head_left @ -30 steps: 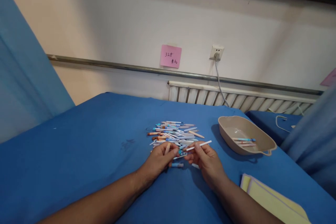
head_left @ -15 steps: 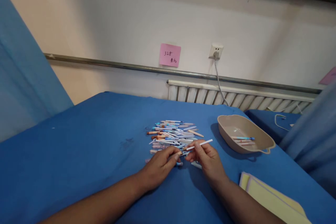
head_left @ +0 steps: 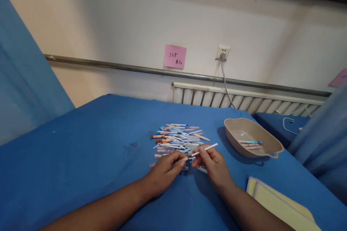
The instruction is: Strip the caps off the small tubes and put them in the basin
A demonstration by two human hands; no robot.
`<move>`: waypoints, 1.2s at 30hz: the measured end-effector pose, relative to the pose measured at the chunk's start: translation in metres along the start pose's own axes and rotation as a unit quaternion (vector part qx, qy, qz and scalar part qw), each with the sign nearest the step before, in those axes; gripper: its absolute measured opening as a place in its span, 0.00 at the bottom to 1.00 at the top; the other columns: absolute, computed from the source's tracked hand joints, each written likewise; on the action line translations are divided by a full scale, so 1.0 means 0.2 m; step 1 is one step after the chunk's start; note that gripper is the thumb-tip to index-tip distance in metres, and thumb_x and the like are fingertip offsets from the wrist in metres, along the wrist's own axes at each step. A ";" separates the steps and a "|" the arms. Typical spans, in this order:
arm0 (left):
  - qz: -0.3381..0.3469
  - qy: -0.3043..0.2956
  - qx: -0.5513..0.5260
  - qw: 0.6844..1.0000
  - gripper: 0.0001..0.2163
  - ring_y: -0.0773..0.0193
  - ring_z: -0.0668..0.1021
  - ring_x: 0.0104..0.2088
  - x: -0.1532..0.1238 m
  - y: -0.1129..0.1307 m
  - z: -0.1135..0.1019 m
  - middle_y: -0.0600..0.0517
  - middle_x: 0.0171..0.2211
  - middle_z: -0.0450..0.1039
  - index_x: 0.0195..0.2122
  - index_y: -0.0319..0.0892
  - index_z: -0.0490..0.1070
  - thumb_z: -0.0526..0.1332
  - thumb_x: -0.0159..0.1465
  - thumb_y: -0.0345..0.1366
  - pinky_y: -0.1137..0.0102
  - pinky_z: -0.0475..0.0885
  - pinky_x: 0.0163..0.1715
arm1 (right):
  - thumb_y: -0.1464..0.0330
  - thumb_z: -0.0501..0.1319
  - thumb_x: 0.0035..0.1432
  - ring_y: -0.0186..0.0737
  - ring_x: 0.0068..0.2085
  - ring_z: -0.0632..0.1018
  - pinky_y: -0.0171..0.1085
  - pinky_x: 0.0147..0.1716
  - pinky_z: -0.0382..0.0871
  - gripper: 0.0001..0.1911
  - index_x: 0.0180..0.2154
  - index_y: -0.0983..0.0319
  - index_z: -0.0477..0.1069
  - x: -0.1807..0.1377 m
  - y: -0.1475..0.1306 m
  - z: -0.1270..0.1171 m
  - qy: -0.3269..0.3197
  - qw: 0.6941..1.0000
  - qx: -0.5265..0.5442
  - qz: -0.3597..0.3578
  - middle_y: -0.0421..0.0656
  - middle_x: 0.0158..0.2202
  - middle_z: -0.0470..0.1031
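My left hand (head_left: 166,171) is closed in a pinch around a peach-coloured pen barrel (head_left: 185,158), mostly covered by the fingers. Between the thumb and fingers of my right hand (head_left: 214,168) is a thin white pen refill (head_left: 211,147), tilted with its upper end to the right. The refill's lower end is close to the barrel's open end; whether it has entered cannot be made out. Just beyond both hands lies a pile of pens, barrels and refills (head_left: 173,138) in blue, white, pink and orange, partly hidden by my fingers.
A beige basin (head_left: 267,135) holding several pens stands to the right on the blue-covered table (head_left: 94,151). Yellow sheets or pads (head_left: 282,205) lie at the front right. Behind are a radiator (head_left: 206,95), a wall rail and a socket (head_left: 222,53) with a plugged-in cable.
The right hand has brought the white refill slightly left and down, closer to the barrel. My left hand keeps its grip in nearly the same place.
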State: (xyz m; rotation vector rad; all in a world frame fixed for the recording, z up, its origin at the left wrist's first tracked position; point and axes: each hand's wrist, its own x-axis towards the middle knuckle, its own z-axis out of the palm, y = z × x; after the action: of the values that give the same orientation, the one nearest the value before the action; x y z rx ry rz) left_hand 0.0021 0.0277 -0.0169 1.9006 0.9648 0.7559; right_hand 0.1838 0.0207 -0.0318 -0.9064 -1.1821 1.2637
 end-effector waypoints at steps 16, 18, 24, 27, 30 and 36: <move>-0.122 -0.103 -0.269 0.950 0.17 0.74 0.69 0.20 0.02 -0.04 0.03 0.52 0.27 0.73 0.38 0.37 0.70 0.58 0.61 0.48 0.78 0.62 0.19 | 0.55 0.54 0.61 0.32 0.25 0.68 0.32 0.26 0.62 0.18 0.42 0.61 0.71 0.00 -0.01 -0.04 0.013 0.999 -0.033 -0.031 0.37 0.23 0.68; -0.129 -0.104 -0.272 0.948 0.17 0.74 0.69 0.19 0.03 -0.04 0.02 0.52 0.27 0.73 0.38 0.37 0.70 0.59 0.61 0.48 0.78 0.62 0.18 | 0.56 0.55 0.60 0.31 0.24 0.67 0.31 0.26 0.61 0.16 0.39 0.61 0.70 0.00 -0.01 -0.04 0.041 0.998 -0.030 -0.045 0.36 0.22 0.67; -0.162 -0.115 -0.281 0.939 0.17 0.75 0.68 0.15 0.03 -0.02 0.01 0.53 0.26 0.74 0.39 0.37 0.70 0.58 0.60 0.48 0.79 0.58 0.13 | 0.59 0.62 0.55 0.29 0.21 0.67 0.30 0.23 0.62 0.12 0.29 0.62 0.68 0.00 0.00 -0.02 0.020 0.998 -0.028 -0.049 0.35 0.19 0.67; -0.162 -0.118 -0.295 0.934 0.17 0.75 0.68 0.15 0.02 -0.02 0.01 0.53 0.26 0.74 0.39 0.37 0.70 0.58 0.61 0.48 0.79 0.59 0.13 | 0.59 0.64 0.53 0.29 0.21 0.68 0.30 0.22 0.62 0.13 0.27 0.62 0.68 -0.01 0.00 0.00 0.007 0.999 -0.035 -0.036 0.35 0.20 0.68; -0.150 -0.124 -0.310 0.930 0.16 0.75 0.68 0.15 0.02 -0.03 0.02 0.53 0.26 0.73 0.38 0.37 0.69 0.59 0.60 0.47 0.79 0.61 0.14 | 0.58 0.64 0.52 0.29 0.20 0.68 0.30 0.21 0.61 0.15 0.25 0.62 0.68 -0.01 -0.01 0.01 -0.010 0.998 -0.056 -0.017 0.35 0.19 0.68; -0.135 -0.138 -0.320 0.928 0.15 0.72 0.72 0.21 0.02 -0.08 0.03 0.52 0.27 0.73 0.37 0.38 0.69 0.61 0.60 0.46 0.77 0.64 0.21 | 0.54 0.63 0.51 0.30 0.20 0.68 0.31 0.21 0.62 0.17 0.27 0.62 0.69 0.02 -0.08 -0.05 -0.020 0.997 -0.080 -0.011 0.37 0.21 0.70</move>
State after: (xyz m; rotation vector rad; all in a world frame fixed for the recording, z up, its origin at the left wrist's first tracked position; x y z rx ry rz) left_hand 0.0041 0.0333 -0.0327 1.2300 0.6708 0.5311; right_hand 0.1978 0.0239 -0.0170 -0.9859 -1.3355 1.1862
